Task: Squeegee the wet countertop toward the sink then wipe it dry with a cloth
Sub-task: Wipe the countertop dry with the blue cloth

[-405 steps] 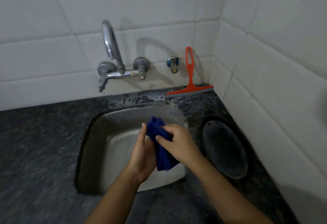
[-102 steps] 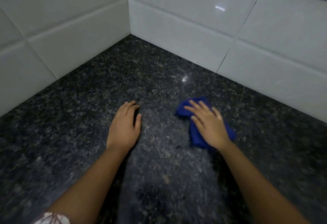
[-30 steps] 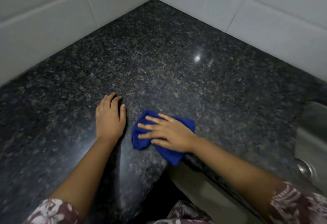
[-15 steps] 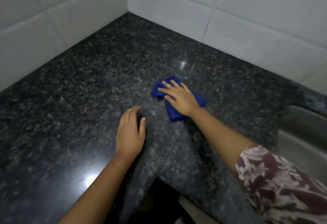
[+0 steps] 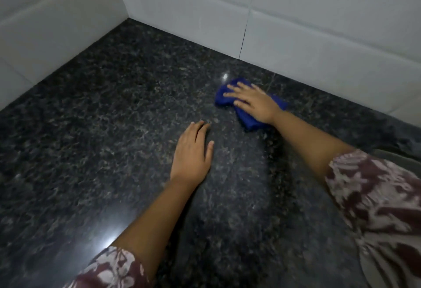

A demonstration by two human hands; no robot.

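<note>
**On the dark granite surface, the drying pass is under way**

Near the back wall, the right hand lies flat on the blue cloth, fingers spread wide and pressing down, not pinching; the cloth sits bunched beneath the palm, just short of the white wall tiles. The left hand rests open and flat on the speckled surface, fingers close together, holding nothing, bracing the reach. No squeegee shows in this view, so this reads as the wipe-dry stage, and well into it.

To do this step well, I'd say: keep the palm heavy on the cloth so the whole pad stays in contact, and work in overlapping lanes from the tiled edge back toward the body. The cloth looks crumpled; opening it flatter would cover more stone per stroke. The corner where the two walls meet is the likely place for water to linger, so a fingertip push into that seam seems worth it. The glare spots on the stone should help show any wet streaks left
</note>
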